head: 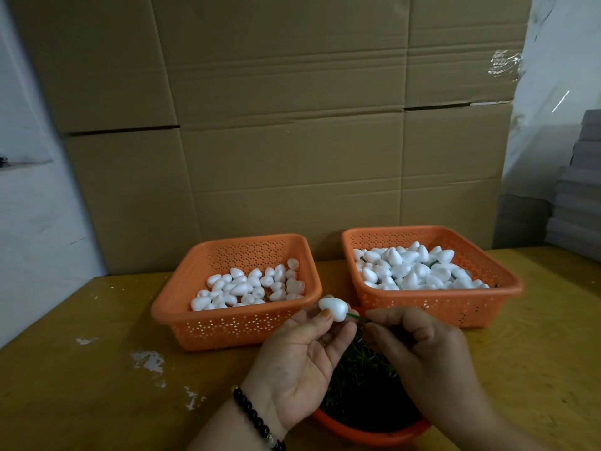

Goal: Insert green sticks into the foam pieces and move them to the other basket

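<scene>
Yellow tabletop, cardboard behind. Left hand pinches foam piece at fingertips; right hand grips green stick, axis horizontal, tip at foam's right end. Fuller basket far right.

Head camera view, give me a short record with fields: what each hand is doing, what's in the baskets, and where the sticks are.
left hand: holds a white foam piece in its fingers
right hand: pinches a green stick whose tip meets the foam piece
left basket: orange, holds plain foam pieces
right basket: orange, fuller, green showing between pieces
stick supply: orange bowl under the hands
surface: yellow table
</scene>
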### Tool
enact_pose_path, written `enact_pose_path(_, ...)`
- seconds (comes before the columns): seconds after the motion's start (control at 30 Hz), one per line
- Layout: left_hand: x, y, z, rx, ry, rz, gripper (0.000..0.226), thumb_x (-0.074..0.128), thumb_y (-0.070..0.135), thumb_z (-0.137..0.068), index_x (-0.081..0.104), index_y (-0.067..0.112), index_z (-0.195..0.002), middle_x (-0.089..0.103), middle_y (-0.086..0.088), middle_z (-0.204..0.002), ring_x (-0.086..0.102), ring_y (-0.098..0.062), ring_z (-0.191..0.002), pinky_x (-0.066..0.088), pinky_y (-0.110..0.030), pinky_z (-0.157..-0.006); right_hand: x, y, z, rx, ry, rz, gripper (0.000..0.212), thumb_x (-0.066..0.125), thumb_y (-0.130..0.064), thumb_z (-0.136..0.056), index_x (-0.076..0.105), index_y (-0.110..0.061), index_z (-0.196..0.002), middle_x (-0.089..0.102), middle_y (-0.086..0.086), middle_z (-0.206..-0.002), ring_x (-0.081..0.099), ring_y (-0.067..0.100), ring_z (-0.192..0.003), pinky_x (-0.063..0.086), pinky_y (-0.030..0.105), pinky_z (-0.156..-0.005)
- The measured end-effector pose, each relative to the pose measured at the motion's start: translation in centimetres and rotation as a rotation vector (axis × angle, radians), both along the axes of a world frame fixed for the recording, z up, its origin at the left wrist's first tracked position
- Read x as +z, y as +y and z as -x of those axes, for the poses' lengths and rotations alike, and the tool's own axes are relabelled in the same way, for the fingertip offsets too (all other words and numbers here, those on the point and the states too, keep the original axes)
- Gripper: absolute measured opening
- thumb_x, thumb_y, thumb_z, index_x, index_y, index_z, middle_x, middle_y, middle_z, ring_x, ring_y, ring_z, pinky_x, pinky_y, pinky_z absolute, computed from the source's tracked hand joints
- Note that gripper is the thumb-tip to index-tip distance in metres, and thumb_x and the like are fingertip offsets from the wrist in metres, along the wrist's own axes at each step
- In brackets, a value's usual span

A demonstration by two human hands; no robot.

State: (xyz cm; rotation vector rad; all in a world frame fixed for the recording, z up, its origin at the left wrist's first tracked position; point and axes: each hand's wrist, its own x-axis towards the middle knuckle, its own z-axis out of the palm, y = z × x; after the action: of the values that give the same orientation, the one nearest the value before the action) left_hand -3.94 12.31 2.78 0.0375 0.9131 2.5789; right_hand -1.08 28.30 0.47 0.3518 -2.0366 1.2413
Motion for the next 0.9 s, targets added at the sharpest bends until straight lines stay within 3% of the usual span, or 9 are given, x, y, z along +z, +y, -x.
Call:
enact_pose_path(0.17,-0.13,0.21,-0.11,0.003,0.029,0.056,0.036,0.063,-0.004,-0.071,0.065,-0.002,-0.107,0.068,-0.021,-0.109,0.070,-0.024,-0.091,0.058,-0.031,-0.065,-0.05,-0.12,-0.02,-0.055,0.037,-0.051,0.029,0.080,-0.009,-0.072,0.072,-0.034,-0.082,0.071,-0.018,-0.076,0.067,-0.005,-0.071,0.051,0.009,-0.062)
enact_pose_path(0.33,-0.19,0.47,-0.28,0.006,0.049,0.100,0.040,0.063,-0.002,-0.071,0.063,-0.002,-0.112,0.066,-0.022,-0.114,0.066,-0.026,-0.101,0.058,-0.030,-0.067,-0.12,0.01,-0.06,-0.072,0.041,-0.086,0.018,0.081,-0.007,-0.072,0.075,-0.021,-0.081,0.071,-0.014,-0.078,0.067,-0.002,-0.072,0.054,0.016,-0.063)
enact_pose_path(0.57,-0.25,0.59,-0.42,0.001,0.077,0.120,0.042,0.063,-0.001,-0.072,0.062,-0.001,-0.114,0.067,-0.021,-0.112,0.067,-0.023,-0.098,0.058,-0.029,-0.068,-0.01,-0.06,-0.17,-0.094,0.051,-0.112,0.019,0.082,-0.005,-0.071,0.074,-0.020,-0.080,0.070,-0.014,-0.077,0.066,-0.002,-0.072,0.054,0.018,-0.062)
enact_pose_path(0.9,-0.34,0.87,-0.61,0.018,0.087,0.138,0.043,0.064,-0.001,-0.071,0.061,-0.002,-0.114,0.066,-0.020,-0.116,0.066,-0.024,-0.102,0.058,-0.029,-0.068,-0.01,-0.01,-0.11,-0.089,0.083,-0.141,0.022,0.082,-0.002,-0.069,0.074,-0.020,-0.081,0.070,-0.015,-0.079,0.065,-0.004,-0.074,0.049,0.008,-0.064)
